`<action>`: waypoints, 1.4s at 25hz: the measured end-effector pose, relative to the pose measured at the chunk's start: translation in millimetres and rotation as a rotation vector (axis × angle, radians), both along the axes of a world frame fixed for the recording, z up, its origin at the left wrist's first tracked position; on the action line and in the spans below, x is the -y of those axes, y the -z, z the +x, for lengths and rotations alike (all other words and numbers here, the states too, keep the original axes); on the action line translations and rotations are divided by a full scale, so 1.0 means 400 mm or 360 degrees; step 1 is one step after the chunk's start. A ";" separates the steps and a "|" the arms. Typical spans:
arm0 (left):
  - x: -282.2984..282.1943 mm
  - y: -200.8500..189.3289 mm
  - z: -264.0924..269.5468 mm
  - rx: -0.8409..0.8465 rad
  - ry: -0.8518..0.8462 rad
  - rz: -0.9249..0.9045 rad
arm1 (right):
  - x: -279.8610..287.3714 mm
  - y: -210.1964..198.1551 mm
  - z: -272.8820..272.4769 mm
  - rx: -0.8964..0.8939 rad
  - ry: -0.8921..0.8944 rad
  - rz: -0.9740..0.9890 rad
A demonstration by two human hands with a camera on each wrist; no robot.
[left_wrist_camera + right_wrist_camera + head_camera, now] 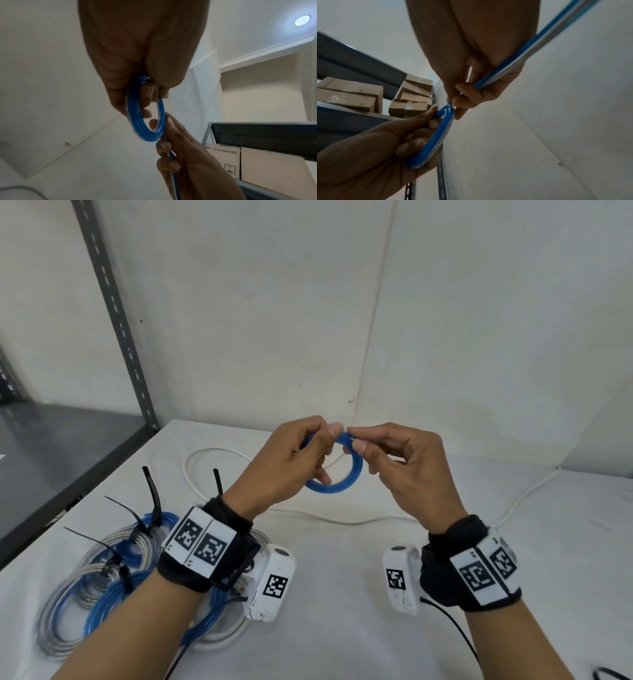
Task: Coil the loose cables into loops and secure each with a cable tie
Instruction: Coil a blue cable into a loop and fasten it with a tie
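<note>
Nearest, at the table's left front, lies a heap of coiled cables, blue and clear, each bundle cinched with a black cable tie whose tail sticks up; the left forearm and wrist strap cover part of the heap, so its right side cannot be made out. A black loop is cut off at the bottom right corner. Between the wrists and to the right the white tabletop shows bare. Above it, both hands are raised clear of the surface. The left hand has its fingers curled round the left side of a small blue cable coil, several turns thick, held upright. The right hand pinches the top of the coil between thumb and forefinger, touching the left fingertips; in the right wrist view the free tail of the same cable runs through that palm and out of frame. Behind the hands a loose white cable loops on the table and trails toward the right wall, partly hidden by the hands. Left of the table's edge stands a grey metal shelf, just beside it.
</note>
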State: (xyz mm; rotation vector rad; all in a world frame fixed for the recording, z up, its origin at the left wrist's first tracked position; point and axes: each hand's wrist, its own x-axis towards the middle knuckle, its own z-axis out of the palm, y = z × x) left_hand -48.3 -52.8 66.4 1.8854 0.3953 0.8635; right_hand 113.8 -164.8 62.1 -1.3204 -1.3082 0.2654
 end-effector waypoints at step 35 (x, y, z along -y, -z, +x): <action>0.004 -0.010 -0.002 0.0416 0.0105 -0.0509 | -0.007 -0.002 -0.043 -0.0257 0.0072 0.0262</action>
